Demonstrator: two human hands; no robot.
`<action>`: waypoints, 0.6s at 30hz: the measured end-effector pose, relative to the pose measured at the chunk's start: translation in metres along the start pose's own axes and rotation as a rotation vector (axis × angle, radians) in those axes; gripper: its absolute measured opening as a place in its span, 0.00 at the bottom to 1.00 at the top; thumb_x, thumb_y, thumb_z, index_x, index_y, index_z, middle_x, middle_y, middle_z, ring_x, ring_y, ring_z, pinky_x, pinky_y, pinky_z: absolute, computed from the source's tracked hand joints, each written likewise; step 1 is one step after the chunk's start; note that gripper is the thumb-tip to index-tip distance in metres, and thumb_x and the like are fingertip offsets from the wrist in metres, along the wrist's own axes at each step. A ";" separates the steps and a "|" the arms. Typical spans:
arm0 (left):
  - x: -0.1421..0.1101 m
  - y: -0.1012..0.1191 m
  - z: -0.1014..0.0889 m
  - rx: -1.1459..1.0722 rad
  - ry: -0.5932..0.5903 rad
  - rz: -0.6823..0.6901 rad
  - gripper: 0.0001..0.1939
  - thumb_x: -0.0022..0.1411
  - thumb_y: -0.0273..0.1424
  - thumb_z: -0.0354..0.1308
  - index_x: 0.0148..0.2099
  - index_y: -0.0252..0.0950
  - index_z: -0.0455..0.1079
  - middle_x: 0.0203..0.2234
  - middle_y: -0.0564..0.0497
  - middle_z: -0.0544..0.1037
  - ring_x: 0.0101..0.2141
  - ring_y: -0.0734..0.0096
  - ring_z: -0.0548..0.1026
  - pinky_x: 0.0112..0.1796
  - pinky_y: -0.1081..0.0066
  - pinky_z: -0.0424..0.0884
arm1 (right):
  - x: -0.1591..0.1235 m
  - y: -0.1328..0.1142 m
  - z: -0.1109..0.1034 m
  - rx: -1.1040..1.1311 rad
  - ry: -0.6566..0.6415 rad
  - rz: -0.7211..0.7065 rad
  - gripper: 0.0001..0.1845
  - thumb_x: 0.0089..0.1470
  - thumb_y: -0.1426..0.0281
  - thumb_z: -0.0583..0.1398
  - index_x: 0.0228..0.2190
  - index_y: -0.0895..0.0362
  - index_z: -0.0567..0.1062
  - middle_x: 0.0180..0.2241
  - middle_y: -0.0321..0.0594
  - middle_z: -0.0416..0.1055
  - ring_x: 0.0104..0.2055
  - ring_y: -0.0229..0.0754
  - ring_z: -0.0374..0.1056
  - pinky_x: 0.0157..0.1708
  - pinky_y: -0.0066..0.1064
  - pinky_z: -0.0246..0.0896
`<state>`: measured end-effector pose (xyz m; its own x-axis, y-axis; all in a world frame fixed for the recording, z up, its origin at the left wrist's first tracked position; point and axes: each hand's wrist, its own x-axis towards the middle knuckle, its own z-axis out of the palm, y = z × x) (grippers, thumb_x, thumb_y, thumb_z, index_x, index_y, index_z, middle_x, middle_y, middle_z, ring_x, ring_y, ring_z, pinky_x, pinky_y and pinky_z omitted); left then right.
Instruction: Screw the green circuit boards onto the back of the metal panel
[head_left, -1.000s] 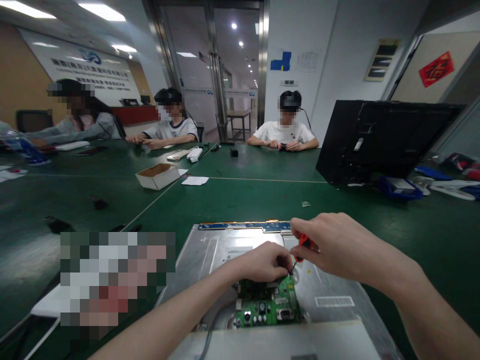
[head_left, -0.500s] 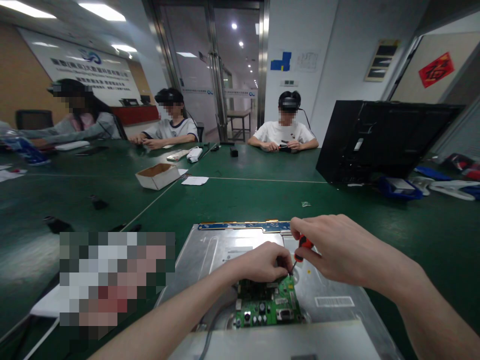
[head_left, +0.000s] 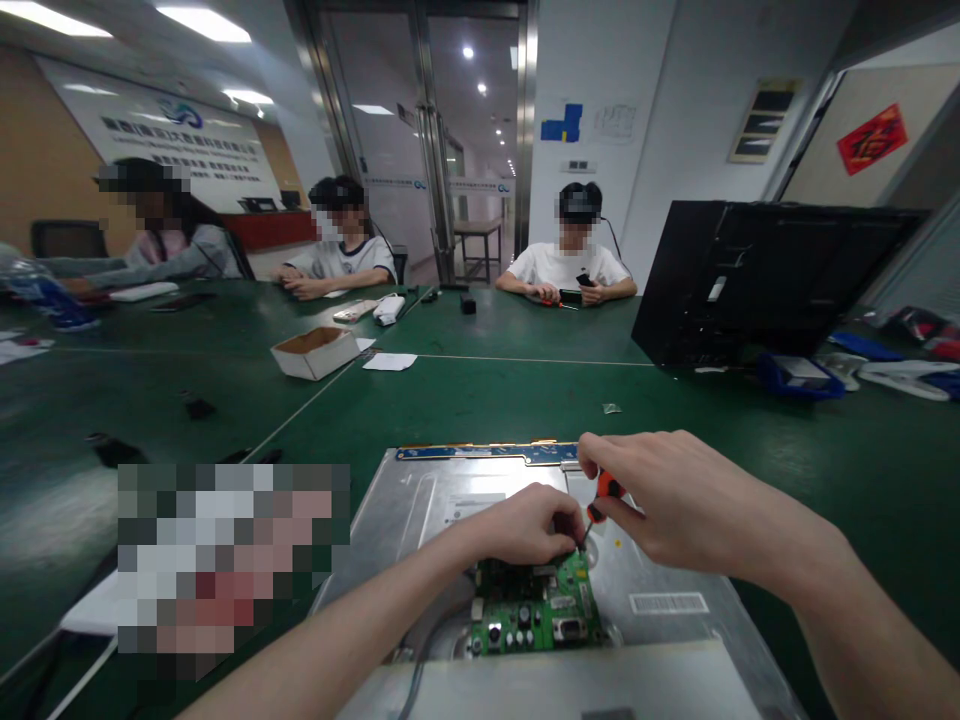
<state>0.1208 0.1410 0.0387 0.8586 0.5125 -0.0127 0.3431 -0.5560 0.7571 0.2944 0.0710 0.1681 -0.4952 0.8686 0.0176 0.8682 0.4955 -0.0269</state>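
A silver metal panel [head_left: 660, 560], the back of a screen, lies flat on the green table [head_left: 465, 400] in front of me. A green circuit board [head_left: 536, 610] is fixed near its front edge. My right hand [head_left: 667, 500] is closed round a small screwdriver with an orange handle [head_left: 606, 488]; its tip points down at the board's far right corner. My left hand [head_left: 529, 525] rests with curled fingers on the board's far edge, pinched right beside the screwdriver tip. What it pinches is hidden.
A black monitor [head_left: 757, 280] stands at the right, with blue and white items [head_left: 862, 370] beside it. A small open cardboard box [head_left: 315, 352] and paper [head_left: 390, 361] lie mid-table. Three people sit along the far side. A blurred patch covers the lower left.
My hands have hardly moved; the right hand shifted slightly on the screwdriver handle. The person at the far middle raised a small dark object.
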 end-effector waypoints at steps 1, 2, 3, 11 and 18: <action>0.000 0.000 0.000 -0.003 0.000 0.003 0.10 0.51 0.17 0.57 0.34 0.33 0.75 0.26 0.54 0.76 0.28 0.71 0.73 0.31 0.75 0.66 | 0.001 0.000 0.001 -0.015 0.006 0.011 0.05 0.54 0.73 0.59 0.34 0.54 0.68 0.30 0.36 0.76 0.28 0.45 0.72 0.22 0.30 0.42; 0.000 0.001 -0.001 -0.007 -0.001 0.008 0.11 0.51 0.17 0.57 0.35 0.33 0.75 0.26 0.54 0.76 0.29 0.70 0.73 0.31 0.75 0.66 | 0.002 0.000 0.001 -0.034 0.007 0.027 0.04 0.55 0.71 0.60 0.34 0.53 0.68 0.29 0.36 0.75 0.28 0.45 0.72 0.22 0.30 0.41; -0.001 0.001 -0.001 -0.012 0.000 0.012 0.11 0.51 0.17 0.57 0.35 0.33 0.75 0.26 0.54 0.76 0.29 0.70 0.73 0.31 0.75 0.66 | 0.004 0.000 0.001 -0.056 0.008 0.044 0.04 0.55 0.70 0.60 0.34 0.53 0.69 0.27 0.36 0.75 0.28 0.46 0.72 0.22 0.30 0.40; -0.001 0.002 -0.001 -0.028 0.007 0.021 0.10 0.51 0.16 0.56 0.34 0.33 0.74 0.26 0.54 0.76 0.29 0.71 0.73 0.31 0.75 0.66 | 0.006 -0.003 -0.002 -0.090 -0.015 0.104 0.08 0.58 0.62 0.61 0.34 0.54 0.71 0.27 0.39 0.75 0.28 0.48 0.72 0.22 0.31 0.41; 0.000 -0.001 0.000 -0.014 0.000 0.008 0.10 0.52 0.18 0.57 0.35 0.34 0.76 0.26 0.54 0.77 0.29 0.70 0.73 0.31 0.74 0.67 | -0.003 -0.001 0.003 -0.009 0.020 -0.026 0.09 0.53 0.74 0.60 0.36 0.54 0.66 0.33 0.36 0.73 0.27 0.42 0.69 0.23 0.31 0.43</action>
<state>0.1206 0.1421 0.0382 0.8613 0.5081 -0.0063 0.3309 -0.5513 0.7659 0.2953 0.0681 0.1652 -0.5172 0.8550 0.0382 0.8551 0.5181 -0.0173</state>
